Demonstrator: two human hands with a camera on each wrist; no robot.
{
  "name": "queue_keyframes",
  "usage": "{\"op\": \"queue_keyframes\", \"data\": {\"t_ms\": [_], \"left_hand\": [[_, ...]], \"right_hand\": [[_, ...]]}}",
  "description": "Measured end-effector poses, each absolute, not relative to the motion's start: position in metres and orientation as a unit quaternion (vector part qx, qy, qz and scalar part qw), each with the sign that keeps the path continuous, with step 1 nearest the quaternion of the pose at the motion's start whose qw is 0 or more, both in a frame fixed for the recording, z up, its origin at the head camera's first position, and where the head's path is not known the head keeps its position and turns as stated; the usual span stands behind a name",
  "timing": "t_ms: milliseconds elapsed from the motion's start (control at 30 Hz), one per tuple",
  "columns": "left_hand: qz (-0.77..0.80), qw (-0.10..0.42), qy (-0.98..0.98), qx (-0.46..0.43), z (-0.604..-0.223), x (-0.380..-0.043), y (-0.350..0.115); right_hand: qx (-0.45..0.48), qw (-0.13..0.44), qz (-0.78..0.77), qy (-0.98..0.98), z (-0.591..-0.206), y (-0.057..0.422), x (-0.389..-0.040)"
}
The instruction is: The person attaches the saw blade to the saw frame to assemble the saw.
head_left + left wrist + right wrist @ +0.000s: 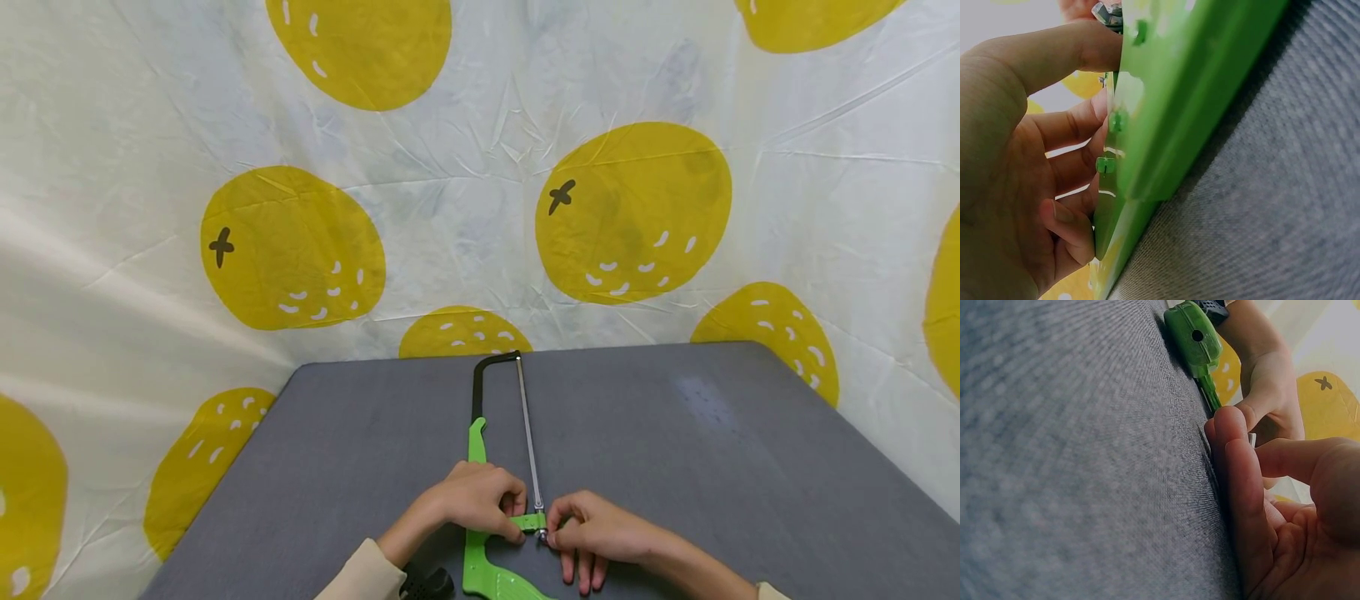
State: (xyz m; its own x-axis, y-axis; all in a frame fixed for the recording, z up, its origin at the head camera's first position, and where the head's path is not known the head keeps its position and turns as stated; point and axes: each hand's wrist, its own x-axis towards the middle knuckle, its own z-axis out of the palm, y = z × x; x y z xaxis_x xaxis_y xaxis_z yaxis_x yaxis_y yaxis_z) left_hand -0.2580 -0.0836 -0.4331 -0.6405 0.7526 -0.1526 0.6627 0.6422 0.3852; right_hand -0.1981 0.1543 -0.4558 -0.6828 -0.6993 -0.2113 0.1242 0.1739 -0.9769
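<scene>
A hacksaw with a green handle (pixel 477 546) and a black bow (pixel 477 387) lies on the grey table, its far end pointing away from me. The narrow silver blade (pixel 528 433) runs along its right side. My left hand (pixel 480 500) holds the green frame (pixel 1179 81) near the lower crosspiece (pixel 528 522), fingers and thumb bent over it. My right hand (pixel 600 529) pinches the small metal wing nut (pixel 543 536) at the blade's near end between thumb and index finger. Its other fingers hang down close to the cloth. In the right wrist view, the fingers hide the nut.
The grey cloth-covered table (pixel 637 433) reaches to a white curtain (pixel 465 233) printed with yellow fruit, at the back and both sides. A black device (pixel 427 583) sits at my left wrist, beside the saw handle.
</scene>
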Motion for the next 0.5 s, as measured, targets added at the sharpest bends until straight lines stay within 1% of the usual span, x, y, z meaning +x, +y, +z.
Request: {"op": "queue_keyframes", "data": {"t_ms": [500], "left_hand": [[0.152, 0.156, 0.89, 0.401, -0.4333, -0.2609, -0.0847]], "right_hand": [[-0.206, 0.337, -0.604, 0.692, -0.4529, 0.1529, -0.1975]]}}
